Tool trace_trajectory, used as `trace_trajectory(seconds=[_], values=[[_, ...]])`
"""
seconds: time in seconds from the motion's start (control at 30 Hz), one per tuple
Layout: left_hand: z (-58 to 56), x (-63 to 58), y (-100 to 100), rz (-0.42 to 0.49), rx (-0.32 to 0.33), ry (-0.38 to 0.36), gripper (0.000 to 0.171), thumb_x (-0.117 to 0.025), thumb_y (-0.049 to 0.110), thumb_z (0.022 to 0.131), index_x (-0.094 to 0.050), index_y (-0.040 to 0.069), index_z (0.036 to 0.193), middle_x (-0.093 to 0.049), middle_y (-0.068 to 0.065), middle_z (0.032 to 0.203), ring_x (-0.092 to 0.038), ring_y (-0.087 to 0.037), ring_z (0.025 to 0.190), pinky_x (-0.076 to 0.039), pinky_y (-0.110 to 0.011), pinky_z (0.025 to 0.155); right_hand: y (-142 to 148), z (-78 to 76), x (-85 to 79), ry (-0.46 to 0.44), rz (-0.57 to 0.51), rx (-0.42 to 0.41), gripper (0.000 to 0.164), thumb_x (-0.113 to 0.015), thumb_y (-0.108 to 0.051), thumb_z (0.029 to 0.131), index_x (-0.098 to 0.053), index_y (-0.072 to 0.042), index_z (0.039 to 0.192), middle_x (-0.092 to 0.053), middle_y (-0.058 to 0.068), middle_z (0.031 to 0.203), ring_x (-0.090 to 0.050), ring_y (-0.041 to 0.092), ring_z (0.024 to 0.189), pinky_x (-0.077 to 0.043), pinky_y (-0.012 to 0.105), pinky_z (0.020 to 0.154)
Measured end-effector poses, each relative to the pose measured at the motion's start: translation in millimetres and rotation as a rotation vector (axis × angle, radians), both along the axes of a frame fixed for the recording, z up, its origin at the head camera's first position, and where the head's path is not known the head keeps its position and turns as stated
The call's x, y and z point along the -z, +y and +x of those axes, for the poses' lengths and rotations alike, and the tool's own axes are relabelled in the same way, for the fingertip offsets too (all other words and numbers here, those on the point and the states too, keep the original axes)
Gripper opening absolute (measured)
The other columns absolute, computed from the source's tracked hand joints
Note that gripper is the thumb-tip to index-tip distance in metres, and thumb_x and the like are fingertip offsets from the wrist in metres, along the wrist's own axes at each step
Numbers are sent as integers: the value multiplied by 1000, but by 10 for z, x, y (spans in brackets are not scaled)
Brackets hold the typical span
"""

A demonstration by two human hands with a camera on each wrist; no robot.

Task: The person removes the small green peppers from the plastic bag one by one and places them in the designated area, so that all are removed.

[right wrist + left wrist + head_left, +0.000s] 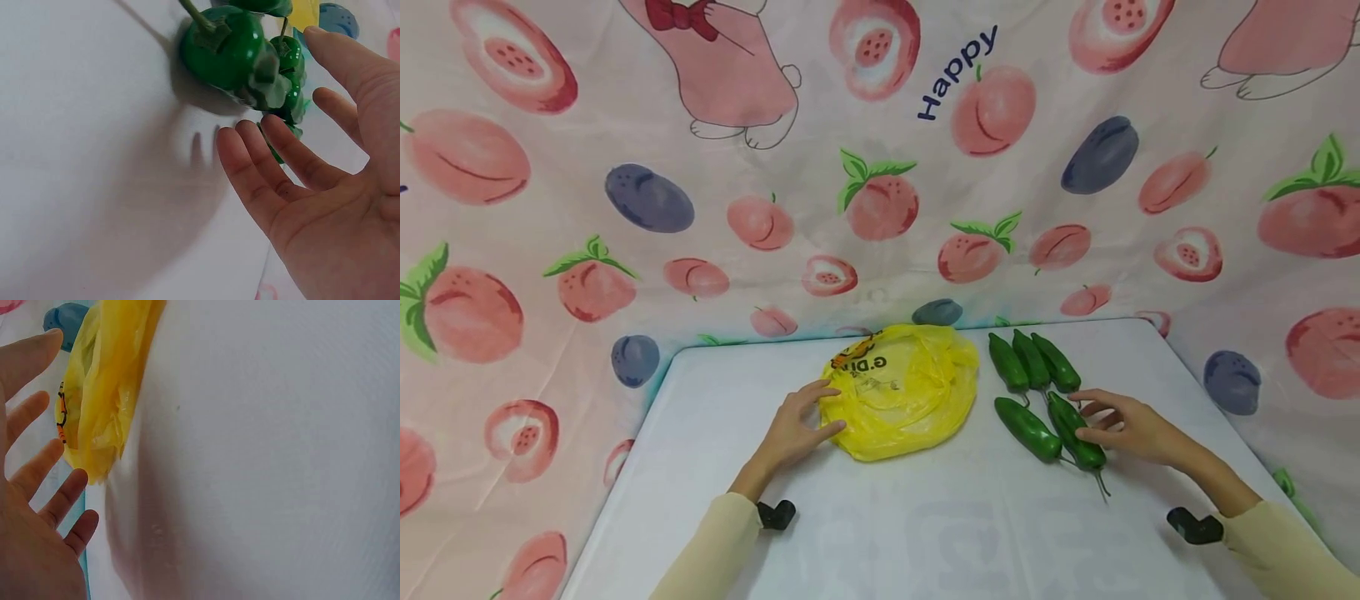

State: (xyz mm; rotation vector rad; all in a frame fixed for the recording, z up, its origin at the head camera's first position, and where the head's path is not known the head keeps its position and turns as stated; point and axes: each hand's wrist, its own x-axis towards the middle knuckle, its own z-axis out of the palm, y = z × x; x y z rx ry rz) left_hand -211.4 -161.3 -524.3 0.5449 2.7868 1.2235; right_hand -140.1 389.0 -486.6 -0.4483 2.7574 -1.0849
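Note:
A crumpled yellow plastic bag (902, 392) with dark print lies toward the back middle of the table. At its left edge is my left hand (793, 429), thumb and fingers spread; in the left wrist view the palm faces the bag (112, 381) and nothing is held. Several glossy green peppers lie right of the bag, three at the back and two in front. Beside the front right pepper (1077, 432) hovers my right hand (1131, 427), its fingers loosely bent. The right wrist view has its fingertips close to a pepper (225, 50); contact cannot be made out.
A white table (895, 533) carries everything. Behind it and along the sides hangs a pink fruit-print cloth (880, 283). A dark wrist device (777, 514) sits by the left sleeve, another (1195, 526) by the right.

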Motion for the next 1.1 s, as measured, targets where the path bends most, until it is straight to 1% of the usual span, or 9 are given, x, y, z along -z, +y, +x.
trace_trajectory(seconds=[0.13, 0.33, 0.53, 0.7, 0.77, 0.87, 0.97, 1.1], values=[[-1, -27, -15, 18, 16, 41, 60, -81, 40, 88, -62, 19, 141, -47, -8, 157, -40, -34, 143, -29, -61, 116, -17, 4, -43, 21, 8, 1, 59, -79, -25, 92, -55, -2, 141, -68, 19, 117, -70, 26, 95, -57, 32, 75], [1, 12, -68, 7, 39, 123, 62, -82, 37, 87, -61, 14, 141, -51, -12, 154, -43, -33, 142, -30, -59, 115, -56, 13, -80, 60, 26, 2, 58, -77, -25, 94, -54, -2, 142, -67, 22, 121, -69, 24, 93, -57, 34, 76], [47, 46, -124, -14, 33, 159, 66, -83, 37, 86, -59, 14, 143, -51, -12, 153, -45, -34, 141, -33, -60, 113, -109, 13, -101, 98, 37, 26, 59, -78, -26, 93, -55, -2, 142, -65, 23, 124, -68, 24, 94, -57, 31, 73], [81, 58, -157, -10, 17, 172, 70, -85, 37, 84, -57, 15, 145, -52, -9, 153, -48, -33, 136, -36, -59, 110, -168, 4, -117, 165, 34, 8, 58, -80, -22, 91, -56, -2, 140, -64, 22, 122, -67, 21, 92, -57, 30, 71], [91, 53, -166, -12, 8, 178, 72, -86, 36, 84, -56, 15, 146, -52, -8, 153, -48, -33, 135, -36, -59, 109, -193, -4, -129, 196, 40, 3, 59, -81, -20, 90, -56, -2, 140, -64, 23, 122, -68, 24, 91, -57, 30, 70], [99, 45, -177, -31, -2, 206, 72, -86, 37, 83, -56, 16, 146, -53, -8, 153, -47, -33, 137, -35, -60, 110, -238, -25, -170, 232, 55, -6, 61, -83, -18, 88, -56, -4, 140, -63, 24, 125, -68, 30, 93, -57, 31, 69], [108, 20, -185, -72, -18, 239, 73, -85, 40, 83, -57, 16, 146, -52, -11, 153, -46, -33, 140, -34, -61, 111, -291, -55, -226, 269, 85, -7, 63, -83, -20, 87, -55, -6, 141, -62, 24, 128, -68, 33, 96, -58, 38, 71], [126, -35, -185, -171, -46, 294, 75, -82, 49, 84, -55, 21, 147, -48, -10, 156, -45, -36, 139, -33, -63, 110, -370, -100, -281, 307, 121, -4, 65, -83, -24, 88, -54, -7, 143, -58, 24, 131, -65, 39, 101, -58, 54, 78]])
